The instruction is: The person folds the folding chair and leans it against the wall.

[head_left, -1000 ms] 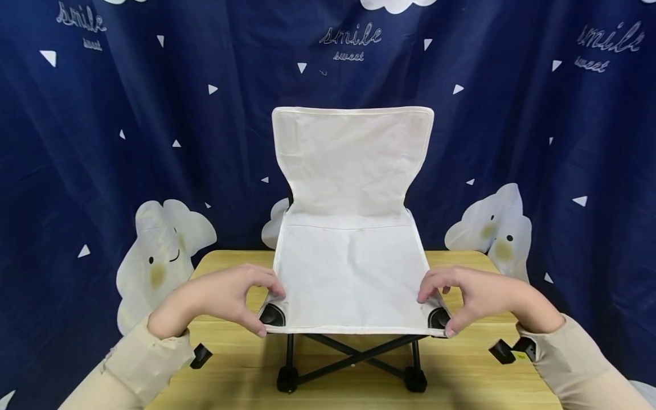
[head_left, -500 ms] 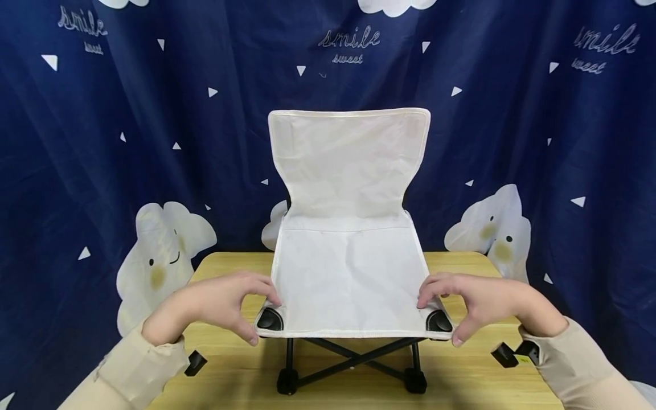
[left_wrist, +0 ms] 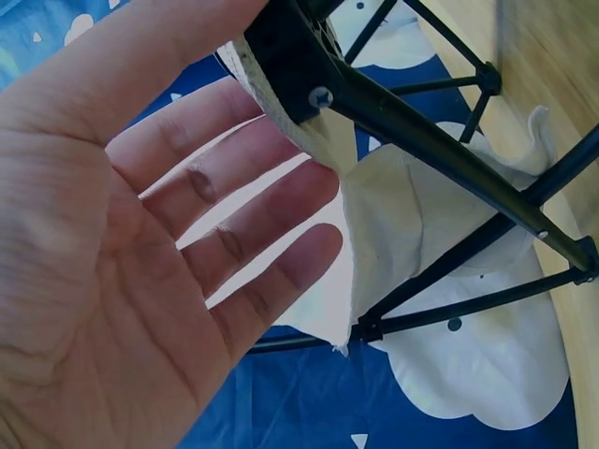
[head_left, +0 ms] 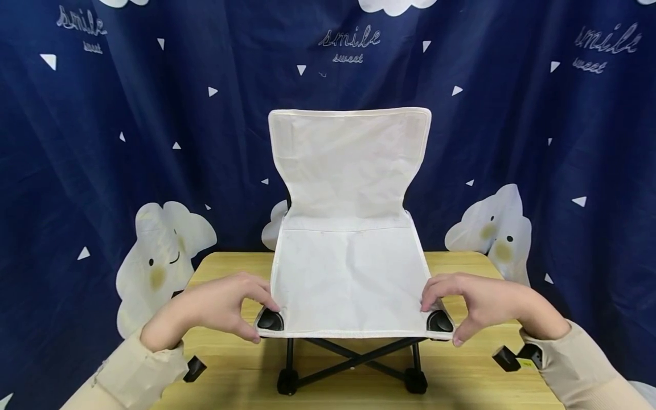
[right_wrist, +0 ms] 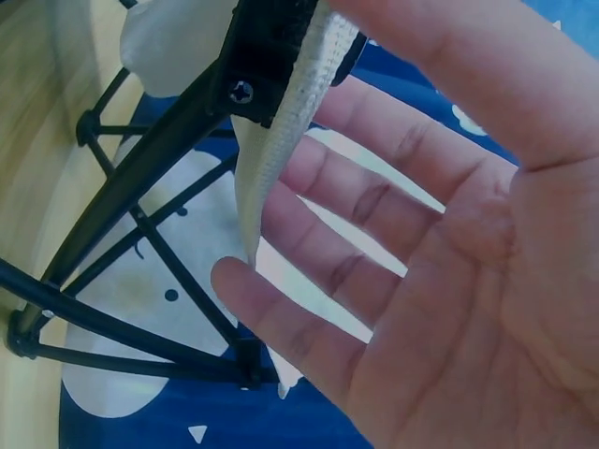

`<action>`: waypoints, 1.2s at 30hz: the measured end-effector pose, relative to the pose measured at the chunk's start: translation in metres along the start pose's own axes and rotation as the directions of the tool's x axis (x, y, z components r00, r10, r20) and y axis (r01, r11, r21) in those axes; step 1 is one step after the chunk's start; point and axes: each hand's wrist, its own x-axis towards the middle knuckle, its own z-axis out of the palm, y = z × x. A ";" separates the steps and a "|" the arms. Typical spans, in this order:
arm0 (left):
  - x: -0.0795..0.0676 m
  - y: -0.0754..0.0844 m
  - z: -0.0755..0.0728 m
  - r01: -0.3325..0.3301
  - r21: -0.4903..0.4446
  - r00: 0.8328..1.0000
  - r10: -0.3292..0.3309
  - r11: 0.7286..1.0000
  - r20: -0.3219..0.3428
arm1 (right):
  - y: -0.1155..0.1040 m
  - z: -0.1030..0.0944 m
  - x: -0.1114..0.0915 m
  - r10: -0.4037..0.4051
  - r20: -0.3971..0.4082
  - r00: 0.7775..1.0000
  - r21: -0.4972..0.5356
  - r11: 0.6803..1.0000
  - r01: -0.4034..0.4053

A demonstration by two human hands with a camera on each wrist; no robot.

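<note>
A white fabric folding chair with a black metal frame stands upright, facing me. My left hand holds its front left corner, the thumb at the front edge and fingertips over the seat beside the black corner patch. At the front right corner my right hand has a matching hold around the other black patch. Both wrist views show the lower fingers extended and spread along the seat's side, near the black corner brackets. Crossed legs show beneath the seat.
The chair stands on a light wooden table. Behind hangs a dark blue curtain printed with white clouds and triangles. Small black devices stick out by both beige sleeves.
The seat's front corners have spread slightly apart and the hands have moved outward with them. The backrest has shifted a little to the left. In the last half second little moves.
</note>
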 end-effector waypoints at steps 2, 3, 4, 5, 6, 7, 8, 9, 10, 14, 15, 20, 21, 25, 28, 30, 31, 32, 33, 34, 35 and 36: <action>0.001 0.000 0.001 -0.005 -0.005 1.000 0.005 1.000 0.001 | -0.001 0.000 0.001 0.000 -0.004 1.000 0.012 1.000 0.000; 0.001 0.001 0.001 -0.004 -0.009 1.000 0.004 1.000 0.003 | -0.001 0.000 0.001 0.001 -0.002 1.000 0.015 1.000 0.000; 0.002 0.001 0.001 -0.001 -0.013 1.000 0.001 1.000 0.004 | -0.001 0.000 0.001 0.003 -0.003 1.000 0.018 1.000 -0.003; 0.002 0.001 0.001 0.004 -0.021 1.000 -0.004 1.000 0.007 | -0.001 0.000 0.001 0.009 -0.001 1.000 0.020 1.000 -0.009; 0.002 0.001 0.002 0.011 -0.029 1.000 -0.011 1.000 0.010 | -0.001 -0.001 0.001 0.013 -0.002 1.000 0.018 1.000 -0.013; 0.002 0.001 0.002 0.015 -0.037 1.000 -0.014 0.999 0.013 | -0.002 -0.001 0.001 0.019 -0.001 1.000 0.018 1.000 -0.019; 0.002 0.001 0.001 0.018 -0.046 1.000 -0.017 0.999 0.014 | -0.002 -0.001 0.001 0.021 0.000 1.000 0.016 1.000 -0.021; 0.002 0.001 0.001 0.018 -0.054 1.000 -0.017 0.998 0.017 | -0.002 -0.001 0.001 0.025 -0.001 1.000 0.016 1.000 -0.025; 0.001 0.000 0.001 0.019 -0.060 1.000 -0.018 0.998 0.018 | -0.003 -0.001 0.001 0.025 -0.005 1.000 0.014 1.000 -0.025; 0.000 -0.001 -0.001 0.013 -0.077 1.000 -0.012 0.997 0.013 | -0.004 -0.001 0.003 0.043 -0.018 0.999 0.008 0.999 -0.043; 0.000 -0.002 -0.001 0.014 -0.080 1.000 -0.013 0.997 0.011 | -0.005 -0.001 0.003 0.048 -0.024 0.999 0.004 0.999 -0.048; 0.000 -0.005 -0.002 0.006 -0.095 1.000 -0.007 0.995 -0.010 | -0.008 -0.002 0.005 0.064 -0.050 0.997 -0.012 0.998 -0.065; 0.001 -0.005 -0.002 0.006 -0.098 1.000 -0.007 0.995 -0.013 | -0.009 -0.002 0.005 0.062 -0.056 0.997 -0.016 0.998 -0.063; 0.002 -0.007 -0.004 -0.008 -0.111 0.999 0.005 0.994 -0.033 | -0.008 -0.001 0.006 0.045 -0.084 0.995 -0.019 0.999 -0.047; 0.004 -0.009 -0.006 -0.030 -0.125 0.998 0.023 0.992 -0.051 | -0.005 0.000 0.006 0.041 -0.112 0.993 0.006 0.999 -0.041; 0.005 -0.009 -0.007 -0.041 -0.128 0.997 0.033 0.991 -0.066 | -0.004 0.001 0.006 0.040 -0.131 0.991 0.022 0.999 -0.038; 0.004 -0.010 -0.007 -0.041 -0.127 0.997 0.032 0.991 -0.074 | -0.003 0.001 0.006 0.043 -0.137 0.990 0.028 0.999 -0.039; 0.004 -0.010 -0.007 -0.037 -0.128 0.996 0.027 0.991 -0.080 | -0.002 0.002 0.006 0.044 -0.141 0.989 0.033 0.999 -0.040; 0.004 -0.011 -0.007 -0.033 -0.129 0.996 0.022 0.991 -0.087 | -0.002 0.002 0.006 0.045 -0.145 0.988 0.035 0.999 -0.040; 0.004 -0.011 -0.007 -0.031 -0.126 0.995 0.019 0.992 -0.095 | -0.001 0.002 0.007 0.044 -0.150 0.988 0.033 0.999 -0.039; 0.004 -0.012 -0.007 -0.027 -0.124 0.995 0.014 0.992 -0.103 | -0.001 0.002 0.007 0.043 -0.153 0.987 0.033 0.999 -0.038; 0.004 -0.013 -0.007 -0.026 -0.122 0.994 0.013 0.992 -0.109 | -0.001 0.002 0.008 0.042 -0.155 0.987 0.035 0.999 -0.037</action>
